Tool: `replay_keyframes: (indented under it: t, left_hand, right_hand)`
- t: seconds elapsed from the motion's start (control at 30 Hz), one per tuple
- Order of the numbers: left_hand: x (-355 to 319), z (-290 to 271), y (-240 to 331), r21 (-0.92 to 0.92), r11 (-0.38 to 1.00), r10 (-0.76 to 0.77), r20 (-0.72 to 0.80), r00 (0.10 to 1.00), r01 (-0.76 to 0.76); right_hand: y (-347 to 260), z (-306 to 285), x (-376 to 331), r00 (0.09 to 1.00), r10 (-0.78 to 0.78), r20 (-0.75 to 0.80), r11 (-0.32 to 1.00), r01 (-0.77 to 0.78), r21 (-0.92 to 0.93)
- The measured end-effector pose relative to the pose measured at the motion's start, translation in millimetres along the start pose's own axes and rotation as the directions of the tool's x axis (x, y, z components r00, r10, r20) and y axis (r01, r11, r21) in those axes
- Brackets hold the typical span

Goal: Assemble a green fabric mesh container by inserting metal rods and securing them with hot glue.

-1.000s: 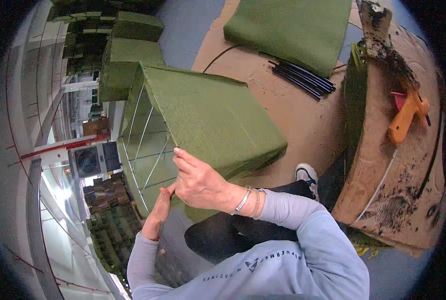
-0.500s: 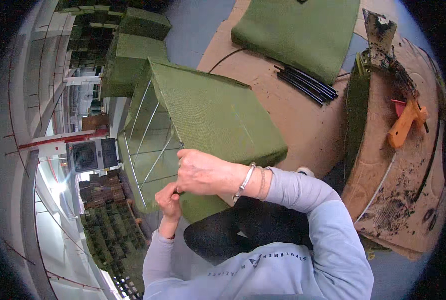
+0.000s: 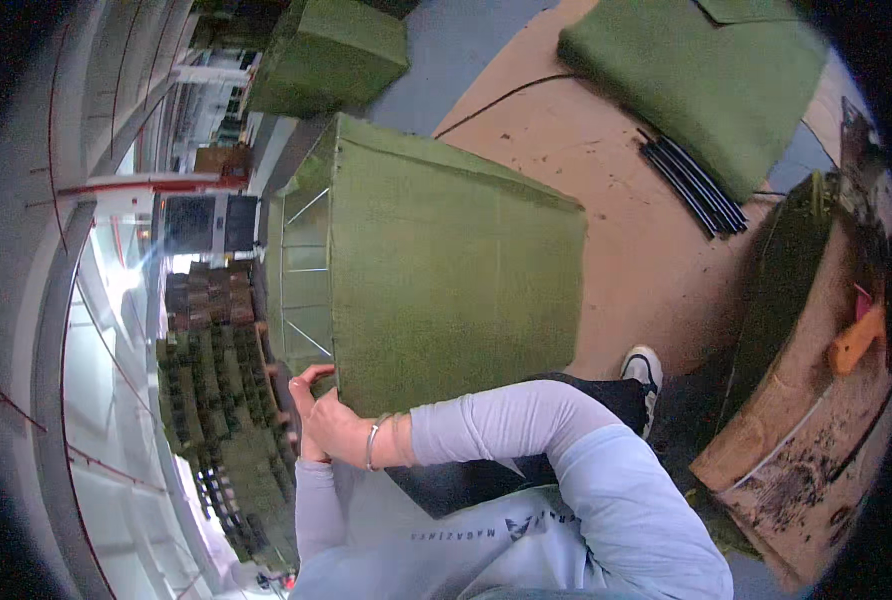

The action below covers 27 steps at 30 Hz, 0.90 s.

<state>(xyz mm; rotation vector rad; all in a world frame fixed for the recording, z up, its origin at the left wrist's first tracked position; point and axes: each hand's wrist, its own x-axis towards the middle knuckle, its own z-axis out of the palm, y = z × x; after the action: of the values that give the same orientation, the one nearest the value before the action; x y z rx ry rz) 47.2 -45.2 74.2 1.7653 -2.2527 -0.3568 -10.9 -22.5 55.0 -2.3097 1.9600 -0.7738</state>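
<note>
A large box-like form covered in green woven fabric (image 3: 456,260) stands in front of me, its open left side showing thin metal rods (image 3: 306,269). At its near left corner my two hands are close together. My right hand (image 3: 342,428) is closed at the fabric's edge, its back toward me and its fingertips hidden. Just left of it, my left hand (image 3: 307,408) curls its fingers round the same corner; it is partly covered by the right hand. Whether a small part is pinched between them I cannot make out.
Cardboard (image 3: 626,280) covers the floor at the right. On it lie a bundle of black rods (image 3: 694,185) and another green fabric piece (image 3: 701,90). An orange-handled tool (image 3: 856,342) rests on a dirty cardboard-topped surface (image 3: 786,470). Green boxes (image 3: 331,60) stand far left.
The green box has turned, so its fabric face is now squarer to me and its rod side narrower. Both hands have moved down and left along the edge to the near corner.
</note>
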Motion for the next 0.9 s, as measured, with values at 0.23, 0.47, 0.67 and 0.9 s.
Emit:
replay_keyframes:
  t: [0.23,0.47,0.67,0.9]
  left_hand:
    - [14.9,5.7,17.0,-0.078,0.995,-0.052,0.179,0.983,0.067]
    - [7.4,39.1,-16.5,-0.22,0.936,0.305,0.108,0.946,-0.276]
    - [5.2,40.5,-14.8,-0.213,0.922,0.352,0.119,0.928,-0.323]
    - [7.4,40.8,-15.0,-0.177,0.904,0.412,0.117,0.904,-0.389]
  right_hand:
    - [115.9,-46.4,-23.4,0.755,-0.654,-0.052,0.648,0.594,0.477]
    - [253.7,34.7,-36.5,0.777,0.452,-0.438,0.624,0.075,0.778]
    - [261.6,52.1,-17.3,0.816,0.441,-0.373,0.573,0.064,0.817]
    - [253.1,43.7,-13.4,0.827,0.405,-0.39,0.551,0.119,0.826]
